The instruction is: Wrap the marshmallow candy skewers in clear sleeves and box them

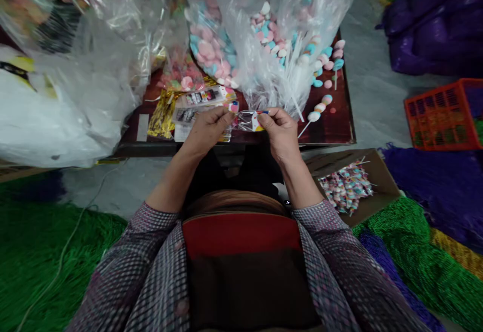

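Near the table's front edge, my left hand (pixel 210 127) and my right hand (pixel 282 130) are both closed in a pinch on a small clear plastic bag (pixel 247 120). The bag is stretched between them, with white and yellow print at its right end. Beneath my left hand lie flat printed bags (pixel 186 115), and beside them a bundle of gold twist ties (pixel 161 118). A skewer of round marshmallows (pixel 320 107) rests to the right of my right hand. More loose marshmallows (pixel 318 83) and another skewer (pixel 335 73) sit behind it.
Large clear sacks of pink, blue and white marshmallows (pixel 211 50) stand at the back, beside white sticks (pixel 298 65). A big white plastic sack (pixel 56 115) covers the left side. Below right, a cardboard box (pixel 383 183) holds wrapped skewers; an orange crate (pixel 426 115) stands beyond.
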The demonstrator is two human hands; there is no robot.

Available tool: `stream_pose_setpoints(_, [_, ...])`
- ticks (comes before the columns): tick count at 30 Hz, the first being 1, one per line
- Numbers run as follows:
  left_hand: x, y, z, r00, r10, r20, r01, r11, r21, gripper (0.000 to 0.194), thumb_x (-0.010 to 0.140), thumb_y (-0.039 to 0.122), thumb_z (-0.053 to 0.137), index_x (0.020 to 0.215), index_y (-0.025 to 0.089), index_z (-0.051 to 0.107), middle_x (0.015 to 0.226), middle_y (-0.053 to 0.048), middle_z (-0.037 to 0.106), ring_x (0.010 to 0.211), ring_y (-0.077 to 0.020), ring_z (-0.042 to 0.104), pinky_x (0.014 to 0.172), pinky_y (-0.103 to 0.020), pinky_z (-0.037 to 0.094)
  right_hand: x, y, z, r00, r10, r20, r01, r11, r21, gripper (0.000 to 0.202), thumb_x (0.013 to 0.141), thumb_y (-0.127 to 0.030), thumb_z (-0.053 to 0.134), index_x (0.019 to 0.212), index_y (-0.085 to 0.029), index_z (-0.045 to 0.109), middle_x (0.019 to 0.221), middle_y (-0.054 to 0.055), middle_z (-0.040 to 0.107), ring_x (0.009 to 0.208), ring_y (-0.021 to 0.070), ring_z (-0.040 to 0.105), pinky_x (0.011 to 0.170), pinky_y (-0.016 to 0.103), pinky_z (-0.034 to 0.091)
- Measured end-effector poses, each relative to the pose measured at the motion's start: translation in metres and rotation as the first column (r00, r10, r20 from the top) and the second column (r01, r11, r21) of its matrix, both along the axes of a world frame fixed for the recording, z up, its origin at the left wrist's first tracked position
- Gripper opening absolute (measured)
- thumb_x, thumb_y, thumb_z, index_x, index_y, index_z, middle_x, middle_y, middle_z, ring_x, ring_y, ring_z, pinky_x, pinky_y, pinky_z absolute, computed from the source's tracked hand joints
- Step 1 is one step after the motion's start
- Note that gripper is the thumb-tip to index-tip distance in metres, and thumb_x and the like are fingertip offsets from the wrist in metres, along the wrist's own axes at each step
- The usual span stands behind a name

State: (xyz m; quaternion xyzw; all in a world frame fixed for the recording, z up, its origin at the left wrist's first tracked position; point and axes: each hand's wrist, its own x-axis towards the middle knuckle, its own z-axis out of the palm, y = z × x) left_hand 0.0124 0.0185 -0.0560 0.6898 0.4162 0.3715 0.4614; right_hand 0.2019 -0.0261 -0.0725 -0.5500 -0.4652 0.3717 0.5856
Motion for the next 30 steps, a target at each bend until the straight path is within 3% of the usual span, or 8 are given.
stream_pose_setpoints(4, [0.004,-0.006,0.005,0.996,0.026,-0.091,-0.021,0.998,0.053,0.052,0.097,0.062,0.051,0.064,0.021,0.047,0.059,0.004,0.043,0.061,-0.0116,0.041,0.059,-0.027,0.034,0.003,-0.008,-0.001,0.999,-0.053,-0.005,0.053,0.996,-0.072,0.060,0.080,-0.076,0.066,0.060,-0.021,0.052,0.058,-0.006,0.045,0.056,0.0084,0.039,0.057,0.025,0.036])
stream_pose_setpoints(9, [0.014,-0.010,0.005,0.995,-0.096,-0.042,0.097,0.995,0.032,0.039,0.091,0.059,0.062,0.081,0.021,0.064,0.071,0.002,0.061,0.068,-0.0121,0.052,0.065,-0.025,0.042,0.010,-0.024,0.008,0.990,-0.078,0.120,0.089,0.991,-0.096,0.068,0.082,-0.080,0.059,0.052,-0.021,0.044,0.053,-0.006,0.039,0.053,0.0078,0.034,0.055,0.026,0.031])
stream_pose_setpoints(13, [0.018,-0.009,-0.001,0.999,0.016,0.030,-0.015,1.000,-0.021,0.046,0.092,0.060,0.061,0.068,0.021,0.056,0.057,0.005,0.045,0.053,-0.0097,0.041,0.051,-0.024,0.034,0.038,-0.038,0.012,0.967,-0.107,0.232,0.147,0.975,-0.165,0.061,0.090,-0.072,0.055,0.058,-0.021,0.054,0.051,-0.006,0.043,0.051,0.0092,0.040,0.055,0.026,0.033])
stream_pose_setpoints(15, [0.018,-0.007,-0.004,0.992,0.090,0.085,-0.084,0.994,-0.066,0.049,0.091,0.062,0.062,0.065,0.022,0.053,0.055,0.005,0.041,0.050,-0.0093,0.039,0.046,-0.023,0.032,0.060,-0.041,0.010,0.901,-0.233,0.365,0.305,0.940,-0.151,0.049,0.095,-0.062,0.053,0.072,-0.021,0.063,0.058,-0.004,0.053,0.056,0.0118,0.049,0.061,0.027,0.040])
stream_pose_setpoints(17, [0.019,-0.007,-0.006,0.983,0.125,0.137,-0.115,0.990,-0.081,0.049,0.089,0.062,0.066,0.065,0.021,0.055,0.057,0.005,0.046,0.051,-0.0087,0.043,0.047,-0.022,0.036,0.081,-0.041,0.008,0.754,-0.313,0.578,0.473,0.869,-0.146,0.036,0.096,-0.053,0.056,0.087,-0.020,0.068,0.070,0.000,0.064,0.067,0.0156,0.059,0.071,0.030,0.045])
stream_pose_setpoints(21, [0.021,-0.007,-0.013,0.956,0.142,0.257,-0.108,0.984,-0.141,0.044,0.086,0.061,0.071,0.069,0.021,0.063,0.057,0.004,0.052,0.048,-0.0070,0.046,0.045,-0.019,0.038,0.099,-0.031,0.008,0.542,-0.125,0.831,0.633,0.711,-0.306,0.036,0.092,-0.047,0.066,0.111,-0.016,0.070,0.094,0.011,0.077,0.089,0.0257,0.070,0.084,0.039,0.050])
stream_pose_setpoints(26, [0.020,-0.007,-0.019,0.922,0.194,0.336,-0.117,0.965,-0.234,0.045,0.076,0.067,0.079,0.076,0.022,0.071,0.054,0.006,0.053,0.042,-0.0045,0.044,0.040,-0.016,0.037,0.101,-0.020,0.014,0.501,0.069,0.863,0.642,0.639,-0.424,0.031,0.093,-0.039,0.062,0.110,-0.015,0.073,0.111,0.019,0.078,0.102,0.0312,0.073,0.087,0.041,0.051])
stream_pose_setpoints(30, [0.016,-0.006,-0.026,0.901,0.194,0.387,-0.114,0.969,-0.220,0.041,0.076,0.064,0.080,0.083,0.024,0.075,0.060,0.005,0.059,0.044,-0.0047,0.047,0.040,-0.016,0.038,0.122,-0.022,0.008,0.498,0.021,0.867,0.665,0.633,-0.397,0.023,0.091,-0.033,0.059,0.095,-0.018,0.075,0.100,0.017,0.079,0.096,0.0304,0.072,0.083,0.040,0.050])
